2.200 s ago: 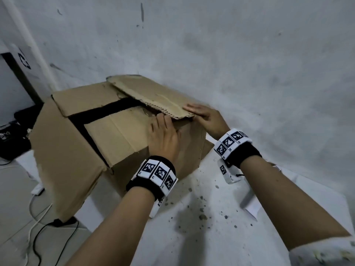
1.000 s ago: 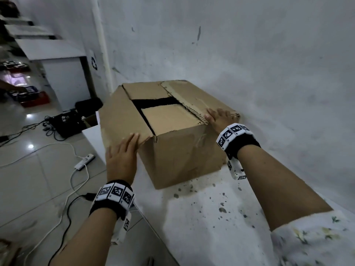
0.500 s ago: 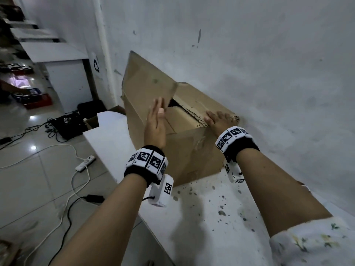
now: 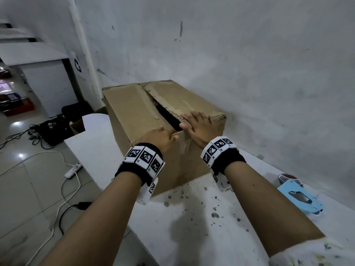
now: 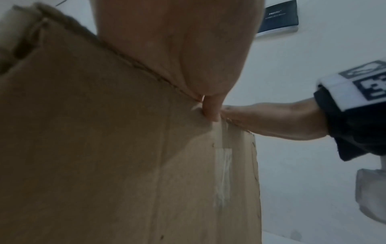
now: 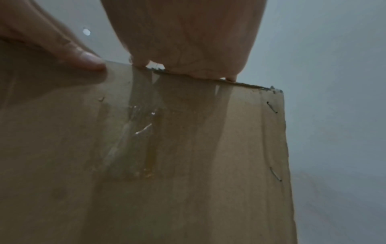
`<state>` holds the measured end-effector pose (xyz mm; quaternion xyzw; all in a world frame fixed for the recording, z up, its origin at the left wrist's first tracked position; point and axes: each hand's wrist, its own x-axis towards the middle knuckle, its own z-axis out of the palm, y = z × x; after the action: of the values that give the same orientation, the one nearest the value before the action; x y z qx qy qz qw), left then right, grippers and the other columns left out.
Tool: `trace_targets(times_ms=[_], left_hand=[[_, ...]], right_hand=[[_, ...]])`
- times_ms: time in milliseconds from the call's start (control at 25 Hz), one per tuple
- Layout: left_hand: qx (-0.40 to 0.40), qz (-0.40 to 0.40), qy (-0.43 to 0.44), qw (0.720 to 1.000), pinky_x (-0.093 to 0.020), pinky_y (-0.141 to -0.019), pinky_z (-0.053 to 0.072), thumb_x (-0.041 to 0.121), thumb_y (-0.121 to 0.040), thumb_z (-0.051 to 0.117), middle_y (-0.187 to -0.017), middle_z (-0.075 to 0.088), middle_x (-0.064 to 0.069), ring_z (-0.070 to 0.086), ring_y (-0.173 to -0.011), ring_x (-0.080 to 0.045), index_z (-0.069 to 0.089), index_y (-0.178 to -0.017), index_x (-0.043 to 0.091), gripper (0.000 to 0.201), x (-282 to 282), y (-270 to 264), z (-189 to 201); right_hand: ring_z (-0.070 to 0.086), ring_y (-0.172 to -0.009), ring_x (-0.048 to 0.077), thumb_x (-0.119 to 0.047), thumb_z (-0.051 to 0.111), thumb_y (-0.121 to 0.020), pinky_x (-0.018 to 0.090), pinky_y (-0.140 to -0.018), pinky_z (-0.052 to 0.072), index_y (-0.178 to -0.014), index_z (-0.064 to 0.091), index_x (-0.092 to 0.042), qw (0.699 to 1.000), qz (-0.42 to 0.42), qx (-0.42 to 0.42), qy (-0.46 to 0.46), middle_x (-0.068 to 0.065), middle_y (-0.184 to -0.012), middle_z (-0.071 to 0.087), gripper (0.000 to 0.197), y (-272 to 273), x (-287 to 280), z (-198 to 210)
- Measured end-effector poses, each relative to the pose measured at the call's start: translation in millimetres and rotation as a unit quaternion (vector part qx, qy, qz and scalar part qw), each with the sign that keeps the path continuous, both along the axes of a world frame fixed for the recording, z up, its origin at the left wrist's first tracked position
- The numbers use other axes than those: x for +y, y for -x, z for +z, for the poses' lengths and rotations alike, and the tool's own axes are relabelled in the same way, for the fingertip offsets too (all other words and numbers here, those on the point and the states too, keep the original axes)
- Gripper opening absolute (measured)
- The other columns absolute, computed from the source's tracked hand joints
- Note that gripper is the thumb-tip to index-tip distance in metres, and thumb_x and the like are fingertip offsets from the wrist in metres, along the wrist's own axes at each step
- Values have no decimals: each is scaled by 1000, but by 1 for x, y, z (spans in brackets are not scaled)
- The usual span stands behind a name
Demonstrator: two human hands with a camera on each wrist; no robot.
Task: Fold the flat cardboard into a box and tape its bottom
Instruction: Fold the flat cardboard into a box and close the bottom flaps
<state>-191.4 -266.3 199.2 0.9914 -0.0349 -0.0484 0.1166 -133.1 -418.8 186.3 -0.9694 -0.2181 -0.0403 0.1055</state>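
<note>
A brown cardboard box (image 4: 138, 120) stands on the white table (image 4: 192, 237) against the wall, its top flaps folded down with a dark gap (image 4: 167, 116) between them. My left hand (image 4: 161, 137) lies on the near edge of the left flap, thumb over the box's front face. My right hand (image 4: 197, 125) presses flat on the right flap beside the gap, fingers straight. The left wrist view shows the box's front face (image 5: 104, 148) with my left thumb (image 5: 211, 109) at the top edge. The right wrist view shows old clear tape (image 6: 137, 140) on that face.
A light blue tape dispenser (image 4: 299, 196) lies on the table at the right. The wall runs close behind the box. On the floor to the left lie a white power strip (image 4: 74, 169), cables and dark equipment (image 4: 51, 127). The table's left edge is near the box.
My left hand has swung the upright left flap down onto the top of the box and now rests on it. The right hand has stayed on the right flap.
</note>
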Motion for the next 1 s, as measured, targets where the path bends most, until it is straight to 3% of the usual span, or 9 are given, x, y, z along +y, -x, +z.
trace_targets(times_ms=[80, 200, 360, 480, 600, 720, 880, 1000], left_hand=[[7, -8, 6, 1000, -42, -112, 29, 35, -100, 27, -146, 39, -17, 35, -137, -31, 33, -143, 26, 44, -1, -6, 0], [-6, -42, -22, 999, -40, -116, 17, 35, -100, 27, -155, 25, -5, 20, -145, -23, 24, -147, 20, 49, -7, -9, -1], [27, -33, 79, 996, -42, -119, 0, 38, -100, 26, -160, 9, -1, 8, -148, -17, 16, -149, 21, 53, 15, -10, 18], [-8, 21, 74, 997, -39, -120, 4, 34, -101, 27, -158, 19, -2, 16, -146, -18, 24, -147, 20, 49, 67, -31, 37], [-14, 78, 22, 997, -41, -120, 10, 34, -100, 30, -158, 18, -7, 16, -146, -23, 25, -147, 13, 51, 135, -65, 34], [14, 85, -8, 996, -44, -118, 13, 39, -98, 32, -157, 19, -10, 16, -145, -26, 28, -145, 12, 54, 182, -89, 14], [6, 62, -47, 997, -51, -117, 0, 54, -95, 26, -160, 3, -2, 1, -148, -26, 15, -149, 24, 62, 200, -113, 4], [28, 99, -58, 993, -55, -117, -1, 58, -92, 28, -159, 4, -8, -1, -147, -34, 18, -147, 26, 64, 218, -145, 18]], right_hand=[[13, -146, 20, -48, 20, -98, 47, -117, 0, -144, 28, -35, 1000, -16, 18, -7, -1, -157, 20, 49, -8, -1, 2], [7, -147, 22, -45, 21, -99, 48, -117, -1, -145, 24, -37, 995, -44, 82, 19, -2, -160, 12, 47, -19, 1, 13], [-4, -147, 28, -48, 23, -98, 53, -116, -2, -148, 12, -40, 982, -65, 151, 91, 1, -161, -2, 52, -25, 12, 24], [-10, -146, 33, -61, 20, -93, 59, -115, -5, -148, 10, -40, 975, -93, 188, 79, 4, -161, -3, 59, -19, 36, 38], [-2, -146, 36, -65, 28, -90, 53, -115, 3, -150, 10, -29, 972, -82, 191, 109, 10, -159, 1, 72, -5, 75, 51], [-6, -144, 42, -73, 38, -80, 53, -115, 2, -151, -1, -25, 956, -133, 220, 137, 14, -158, -14, 95, 2, 98, 49], [-21, -141, 43, -78, 39, -76, 59, -115, -8, -149, -9, -32, 947, -164, 253, 108, 7, -157, -22, 99, -10, 98, 33], [-22, -143, 36, -78, 37, -76, 65, -108, -9, -148, -11, -32, 949, -183, 236, 97, 0, -157, -23, 99, -8, 98, 30]])
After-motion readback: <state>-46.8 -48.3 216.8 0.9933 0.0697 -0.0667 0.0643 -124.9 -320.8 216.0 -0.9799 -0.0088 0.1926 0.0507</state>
